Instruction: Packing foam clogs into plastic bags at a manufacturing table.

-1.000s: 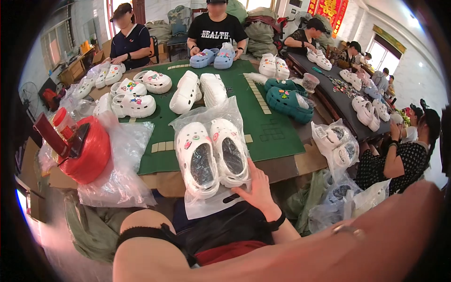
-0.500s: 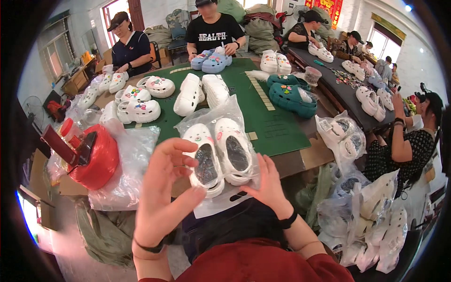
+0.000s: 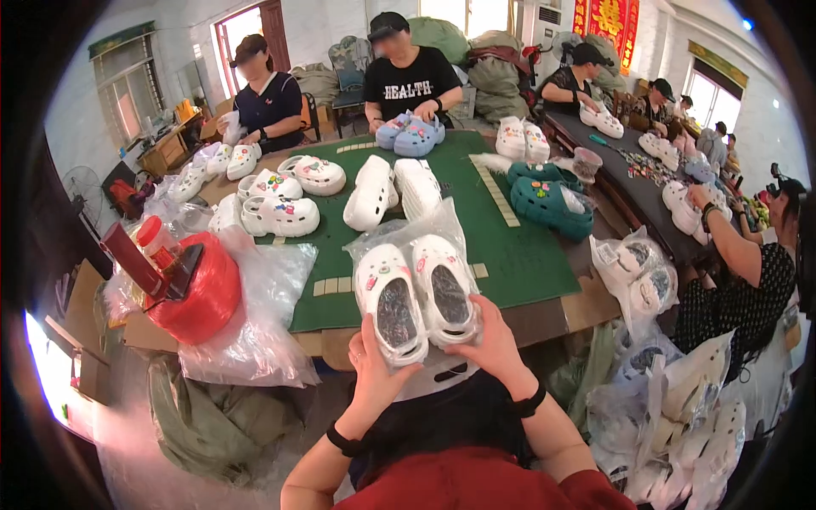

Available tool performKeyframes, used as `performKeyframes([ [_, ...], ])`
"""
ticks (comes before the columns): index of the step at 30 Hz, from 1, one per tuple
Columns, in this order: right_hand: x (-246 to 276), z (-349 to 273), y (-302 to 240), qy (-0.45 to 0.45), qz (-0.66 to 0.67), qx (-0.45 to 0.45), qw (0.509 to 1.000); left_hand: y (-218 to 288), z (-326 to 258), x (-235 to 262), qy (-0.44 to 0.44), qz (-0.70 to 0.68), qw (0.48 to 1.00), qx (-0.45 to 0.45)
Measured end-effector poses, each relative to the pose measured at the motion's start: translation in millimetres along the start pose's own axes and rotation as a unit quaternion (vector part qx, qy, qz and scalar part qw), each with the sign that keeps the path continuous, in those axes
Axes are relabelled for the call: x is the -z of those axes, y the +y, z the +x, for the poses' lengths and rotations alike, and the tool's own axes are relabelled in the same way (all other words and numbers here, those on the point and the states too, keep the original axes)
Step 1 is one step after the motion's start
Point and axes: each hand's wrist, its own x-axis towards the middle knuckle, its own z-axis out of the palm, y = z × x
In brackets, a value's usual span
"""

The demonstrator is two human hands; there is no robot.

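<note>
Two white clogs with small coloured charms, the left clog point(image 3: 375, 276) and the right clog point(image 3: 433, 259), stand side by side in a clear plastic bag point(image 3: 453, 223) at the table's near edge. Their dark insoles face up, toes pointing away from me. My left hand point(image 3: 376, 367) is closed around the left clog's heel, through the film. On the other side, my right hand point(image 3: 491, 342) grips the heel of the right clog. The bag's end with a handle slot hangs below, between my wrists.
A green mat point(image 3: 531, 270) bears several white clogs point(image 3: 280, 216) and dark green clogs point(image 3: 551, 206). A red twine roll point(image 3: 200, 297) sits on the left beside plastic bags point(image 3: 255, 327). Bagged white clogs point(image 3: 636, 270) are at right. Co-workers sit around, one handling blue clogs point(image 3: 410, 133).
My left hand, lifted and spread before, has come down onto the left clog's heel and closed. The right hand stays at the right clog. The whole view has shifted slightly.
</note>
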Motion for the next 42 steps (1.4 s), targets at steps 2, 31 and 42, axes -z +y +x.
performKeyframes([
  [2, -0.4, 0.9, -0.5, 0.044, -0.028, 0.052, 0.997, 2.5, 6.1, 1.3, 0.040, -0.029, 0.998, -0.027],
  [31, 66.1, -59.6, 22.9, -0.101, 0.256, -0.219, 0.936, -58.9, -38.1, 55.6, -0.065, -0.321, 0.924, 0.196],
  [42, 68.4, -62.5, 46.4, 0.024, 0.152, -0.201, 0.967, -65.1, -39.2, 58.8, -0.100, -0.390, 0.895, 0.192],
])
